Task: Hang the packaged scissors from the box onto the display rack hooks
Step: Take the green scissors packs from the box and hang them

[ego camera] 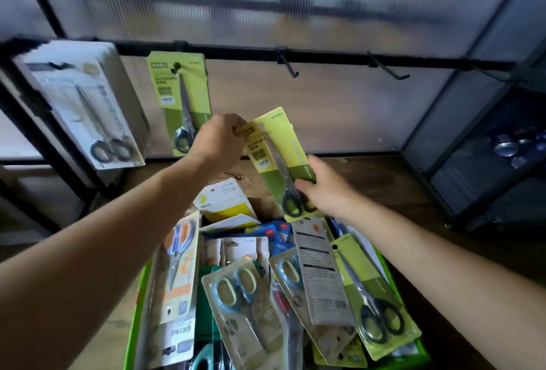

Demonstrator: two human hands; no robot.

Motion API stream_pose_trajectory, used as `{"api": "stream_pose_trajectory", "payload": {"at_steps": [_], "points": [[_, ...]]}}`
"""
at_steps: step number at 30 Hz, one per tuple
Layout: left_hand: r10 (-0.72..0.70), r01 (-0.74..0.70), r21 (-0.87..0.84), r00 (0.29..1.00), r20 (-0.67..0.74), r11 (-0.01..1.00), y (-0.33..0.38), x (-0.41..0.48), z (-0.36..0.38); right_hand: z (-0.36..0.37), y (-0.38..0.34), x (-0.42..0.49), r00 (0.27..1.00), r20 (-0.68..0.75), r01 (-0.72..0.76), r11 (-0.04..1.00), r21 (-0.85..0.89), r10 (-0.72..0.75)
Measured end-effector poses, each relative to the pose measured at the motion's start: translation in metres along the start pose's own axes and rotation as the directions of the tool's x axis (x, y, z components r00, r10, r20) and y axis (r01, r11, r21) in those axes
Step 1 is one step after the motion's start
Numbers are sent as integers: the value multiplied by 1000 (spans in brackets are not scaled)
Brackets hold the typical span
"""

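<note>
The green scissors pack (274, 145) is being held tilted in the air, above the far end of the box (138, 304) and below the rack rail (236, 53). The left hand (220, 140) is pinching its upper left corner. The right hand (323, 189) is gripping its lower right edge, the thumb pressing on the front just above the black handles. A matching hung pack (180, 98) is hanging from the rail's left part, its lower end hidden behind the left hand. Two hooks (288, 65) (387, 70) are projecting from the rail further right. At the rail's left end a white pack (85, 104) is fronting what seems, through the blur, to be a stack. Both green cards are showing "GRIP", and the hung one also "SCISSORS". A third green pack (372, 290) is lying along the box's right edge among other packs.
</note>
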State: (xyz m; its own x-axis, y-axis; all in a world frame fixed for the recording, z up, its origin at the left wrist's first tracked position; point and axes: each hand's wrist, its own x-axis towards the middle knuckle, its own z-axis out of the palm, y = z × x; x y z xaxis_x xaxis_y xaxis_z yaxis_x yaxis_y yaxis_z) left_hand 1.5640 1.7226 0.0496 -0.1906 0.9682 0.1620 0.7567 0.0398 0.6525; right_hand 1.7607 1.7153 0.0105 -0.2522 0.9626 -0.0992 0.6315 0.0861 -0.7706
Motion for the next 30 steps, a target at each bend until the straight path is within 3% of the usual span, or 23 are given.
{"api": "stream_pose_trajectory", "payload": {"at_steps": [6, 12, 16, 21, 30], "points": [[-18, 3, -149, 995, -103, 989, -9, 1, -39, 8, -30, 22, 987, -33, 152, 984, -96, -156], [25, -45, -73, 968, -250, 996, -14, 1, -81, 30, -66, 43, 946, -74, 305, 944, -127, -315], [-16, -20, -117, 954, -298, 993, -28, 3, -98, 50, -86, 52, 919, -90, 368, 918, -146, -383], [-88, 9, -221, 932, -353, 975, -39, 7, -104, 74, -98, 61, 931, -85, 330, 920, -211, -354], [-96, 48, -146, 932, -349, 988, -48, 30, -113, 86, -113, 74, 951, -53, 291, 938, -187, -306]]}}
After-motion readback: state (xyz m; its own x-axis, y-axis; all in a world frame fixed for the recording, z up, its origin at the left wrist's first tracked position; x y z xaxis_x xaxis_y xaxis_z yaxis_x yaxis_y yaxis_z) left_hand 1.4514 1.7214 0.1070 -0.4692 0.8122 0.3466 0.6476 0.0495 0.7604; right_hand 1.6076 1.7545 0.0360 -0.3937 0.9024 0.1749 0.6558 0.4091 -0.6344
